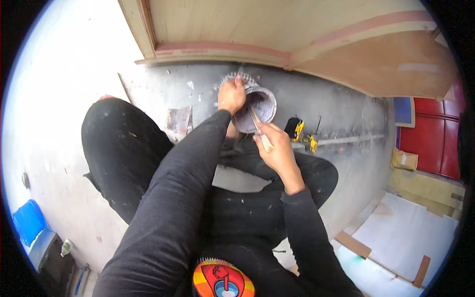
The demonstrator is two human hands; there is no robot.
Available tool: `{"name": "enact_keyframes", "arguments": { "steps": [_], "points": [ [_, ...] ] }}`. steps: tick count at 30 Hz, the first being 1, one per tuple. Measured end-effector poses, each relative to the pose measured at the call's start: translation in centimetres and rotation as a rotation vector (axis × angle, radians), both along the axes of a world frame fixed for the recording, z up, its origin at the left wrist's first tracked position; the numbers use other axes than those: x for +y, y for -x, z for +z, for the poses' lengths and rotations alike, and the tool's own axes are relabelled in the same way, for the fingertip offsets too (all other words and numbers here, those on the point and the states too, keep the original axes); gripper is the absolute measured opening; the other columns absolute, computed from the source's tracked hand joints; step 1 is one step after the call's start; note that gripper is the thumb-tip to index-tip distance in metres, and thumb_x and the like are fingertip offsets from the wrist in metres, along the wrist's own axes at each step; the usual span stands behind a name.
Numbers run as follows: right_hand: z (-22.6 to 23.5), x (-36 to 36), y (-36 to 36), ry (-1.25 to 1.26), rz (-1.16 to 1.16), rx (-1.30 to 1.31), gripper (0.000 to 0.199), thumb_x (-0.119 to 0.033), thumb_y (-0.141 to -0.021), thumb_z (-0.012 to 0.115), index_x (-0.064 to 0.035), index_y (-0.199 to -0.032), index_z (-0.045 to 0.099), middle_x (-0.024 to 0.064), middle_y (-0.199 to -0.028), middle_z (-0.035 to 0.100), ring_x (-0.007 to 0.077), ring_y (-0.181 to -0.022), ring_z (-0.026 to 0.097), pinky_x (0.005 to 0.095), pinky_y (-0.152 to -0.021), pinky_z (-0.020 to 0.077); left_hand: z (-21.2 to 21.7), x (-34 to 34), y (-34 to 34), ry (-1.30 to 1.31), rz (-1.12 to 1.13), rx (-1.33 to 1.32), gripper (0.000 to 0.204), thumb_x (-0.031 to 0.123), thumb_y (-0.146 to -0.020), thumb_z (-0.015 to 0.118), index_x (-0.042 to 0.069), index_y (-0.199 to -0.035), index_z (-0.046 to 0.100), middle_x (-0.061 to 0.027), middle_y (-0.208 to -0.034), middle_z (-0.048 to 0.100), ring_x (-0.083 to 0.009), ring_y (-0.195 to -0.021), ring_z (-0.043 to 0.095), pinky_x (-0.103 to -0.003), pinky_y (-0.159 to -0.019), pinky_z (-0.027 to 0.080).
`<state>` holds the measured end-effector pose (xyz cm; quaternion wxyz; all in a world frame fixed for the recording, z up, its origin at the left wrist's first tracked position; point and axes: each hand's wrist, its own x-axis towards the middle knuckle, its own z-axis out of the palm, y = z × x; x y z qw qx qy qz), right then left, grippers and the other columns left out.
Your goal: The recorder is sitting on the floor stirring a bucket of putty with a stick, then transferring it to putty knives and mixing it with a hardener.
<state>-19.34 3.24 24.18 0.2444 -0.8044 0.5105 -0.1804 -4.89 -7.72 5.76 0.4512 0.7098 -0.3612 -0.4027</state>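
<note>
One bucket [269,104]: between the hands, mouth upward, inner wall smeared greyish.
Pale-handled tool [256,118]: far end inside the bucket.
Left hand [232,96]: grasping the bucket's left edge.
Right hand [278,149]: closed around the tool's handle.
Floor [321,101]: yellow-and-black object [313,143] right, squarish sheet [178,120] left.
Wooden panels [217,24]: beyond the bucket.
</note>
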Motion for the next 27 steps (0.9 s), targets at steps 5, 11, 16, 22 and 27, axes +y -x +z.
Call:
{"name": "enact_keyframes", "arguments": {
  "steps": [5,11,16,22,27],
  "points": [
    [3.9,-1.5,1.1,0.018,0.026,-0.171,0.012,-0.004,-0.087,0.076,0.0021,-0.094,0.068,0.0165,-0.102,0.075,0.0241,-0.087,0.074,0.0343,-0.078,0.0551,-2.0,-0.9,-3.9,-0.018,-0.054,0.184,0.055,0.042,-0.112,0.037,0.007,-0.113,0.080,-0.0244,-0.105,0.076,-0.0334,-0.103,0.069,-0.041,-0.097,0.050],
    [5.9,-2.2,1.4,0.017,0.171,-0.108,0.016,-0.010,-0.088,0.077,0.0013,-0.094,0.069,0.0156,-0.099,0.073,0.0294,-0.085,0.072,0.0360,-0.076,0.0541,-3.7,-0.9,-6.6,-0.039,0.165,0.559,0.065,0.048,-0.111,0.032,0.001,-0.121,0.076,-0.0164,-0.108,0.075,-0.0253,-0.095,0.068,-0.038,-0.093,0.053],
    [5.3,-6.5,2.4,-0.041,0.283,-0.011,0.021,-0.019,-0.088,0.078,-0.0002,-0.093,0.071,0.0154,-0.091,0.071,0.0302,-0.078,0.068,0.0383,-0.073,0.0519,-5.6,-0.9,-7.1,-0.029,0.271,0.633,0.078,0.053,-0.111,0.020,-0.002,-0.124,0.074,-0.0153,-0.119,0.074,-0.0253,-0.113,0.065,-0.037,-0.104,0.048],
    [5.6,-10.1,4.2,-0.361,0.083,-0.060,0.031,-0.032,-0.082,0.084,-0.0041,-0.092,0.075,0.0207,-0.083,0.072,0.0336,-0.077,0.071,0.0411,-0.072,0.0535,-6.4,-1.4,-8.0,0.000,0.120,0.853,0.098,0.073,-0.104,0.029,-0.014,-0.136,0.058,-0.0212,-0.129,0.069,-0.0279,-0.118,0.064,-0.037,-0.107,0.047],
    [5.7,-11.8,4.4,-0.346,0.151,0.116,0.035,-0.037,-0.081,0.083,-0.0052,-0.094,0.077,0.0220,-0.091,0.074,0.0406,-0.090,0.072,0.0464,-0.079,0.0564,-4.4,-1.9,-7.2,-0.029,-0.154,0.789,0.093,0.071,-0.102,0.043,-0.010,-0.147,0.048,-0.0197,-0.145,0.059,-0.0286,-0.130,0.059,-0.040,-0.114,0.042]
  ]
}}
